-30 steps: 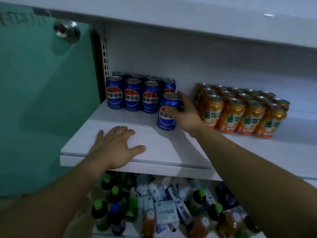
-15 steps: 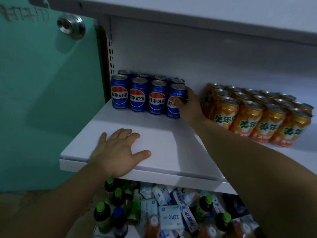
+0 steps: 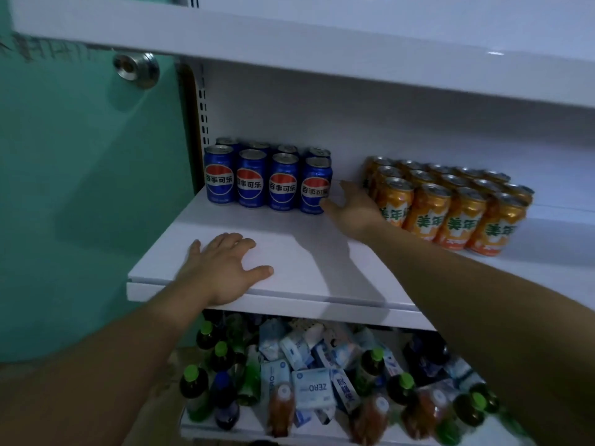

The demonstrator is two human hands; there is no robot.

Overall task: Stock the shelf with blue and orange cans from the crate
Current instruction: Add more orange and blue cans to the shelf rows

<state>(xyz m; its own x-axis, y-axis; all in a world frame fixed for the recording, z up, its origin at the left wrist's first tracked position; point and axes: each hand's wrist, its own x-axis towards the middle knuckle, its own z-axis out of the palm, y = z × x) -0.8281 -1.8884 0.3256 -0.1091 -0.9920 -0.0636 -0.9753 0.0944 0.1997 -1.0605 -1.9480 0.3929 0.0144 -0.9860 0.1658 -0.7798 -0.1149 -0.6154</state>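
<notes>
Several blue cans [image 3: 251,178] stand in two rows at the back left of the white shelf [image 3: 306,252]. The rightmost front blue can [image 3: 314,188] stands in line with them. My right hand [image 3: 352,209] lies just right of it, fingers spread, thumb near the can's base, holding nothing. Several orange cans [image 3: 450,204] stand in rows to the right of that hand. My left hand [image 3: 225,268] rests flat on the shelf's front edge, fingers spread. No crate is in view.
A green glass panel [image 3: 80,188] with a metal knob [image 3: 136,69] stands left of the shelf. Another white shelf [image 3: 322,56] hangs above. The shelf below holds several green-capped bottles [image 3: 222,358] and drink cartons [image 3: 312,391].
My right hand pushed the blue can back into the front row, then let go and drew slightly right. My left hand stayed flat on the shelf edge.
</notes>
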